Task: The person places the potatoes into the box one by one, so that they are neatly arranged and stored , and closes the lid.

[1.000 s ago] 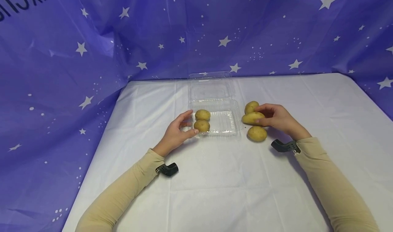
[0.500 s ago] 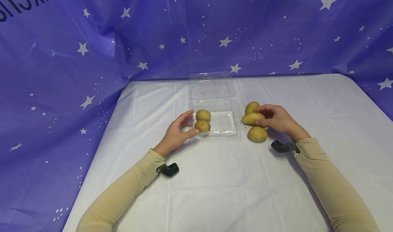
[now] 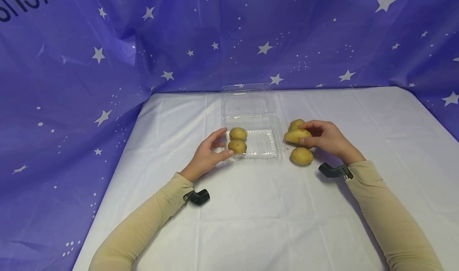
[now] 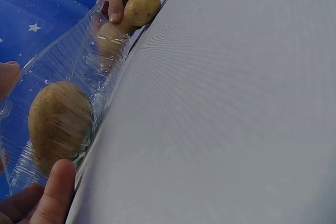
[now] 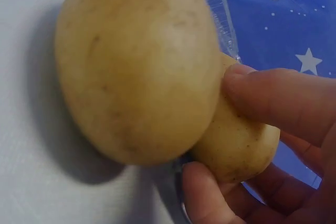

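Note:
A clear plastic clamshell container lies with its lid folded back, and two potatoes sit at the left of its base. My left hand grips the container's left side, thumb at the front corner and fingers along the left wall. To the right of the container, my right hand pinches a potato between thumb and fingers. One loose potato is just behind it, partly hidden. Another potato rests on the table in front; it looms large in the right wrist view.
The container's lid reaches back near the far edge of the white-covered table. A blue curtain with stars hangs behind and to the left. Dark wrist mounts stick out from both sleeves.
The potato in my right hand has risen and shifted slightly, covering more of the one behind it. My left hand holds its place on the container.

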Demonstrator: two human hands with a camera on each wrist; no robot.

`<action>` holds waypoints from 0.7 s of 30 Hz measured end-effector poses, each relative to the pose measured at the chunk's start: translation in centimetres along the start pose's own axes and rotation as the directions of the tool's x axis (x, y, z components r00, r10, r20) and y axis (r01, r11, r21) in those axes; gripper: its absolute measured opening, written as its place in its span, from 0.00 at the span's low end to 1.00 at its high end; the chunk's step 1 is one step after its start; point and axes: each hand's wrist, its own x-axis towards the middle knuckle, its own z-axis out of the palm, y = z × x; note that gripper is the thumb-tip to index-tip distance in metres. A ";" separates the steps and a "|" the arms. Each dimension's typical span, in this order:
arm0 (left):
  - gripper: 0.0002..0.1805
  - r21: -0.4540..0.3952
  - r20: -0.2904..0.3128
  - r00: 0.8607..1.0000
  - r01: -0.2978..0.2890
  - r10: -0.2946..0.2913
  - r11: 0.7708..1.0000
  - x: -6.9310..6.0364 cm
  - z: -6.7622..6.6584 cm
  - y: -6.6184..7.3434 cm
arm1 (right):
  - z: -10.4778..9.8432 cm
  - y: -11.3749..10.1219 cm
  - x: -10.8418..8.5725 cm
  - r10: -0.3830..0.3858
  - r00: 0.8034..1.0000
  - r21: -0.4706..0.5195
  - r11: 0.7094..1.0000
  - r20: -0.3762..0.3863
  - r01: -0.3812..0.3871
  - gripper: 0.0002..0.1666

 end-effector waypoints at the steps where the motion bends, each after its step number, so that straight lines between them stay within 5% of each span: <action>1: 0.43 0.001 0.001 1.000 -0.001 0.001 1.000 0.0 0.0 0.0 | -0.1 0.0 0.0 -0.001 1.000 -0.007 1.000 -0.006 0.001 0.27; 21: 0.43 -0.022 0.009 1.000 0.017 -0.017 1.000 0.1 0.0 0.1 | 0.1 -3.1 0.1 -0.045 0.993 0.015 0.999 -0.113 0.047 0.26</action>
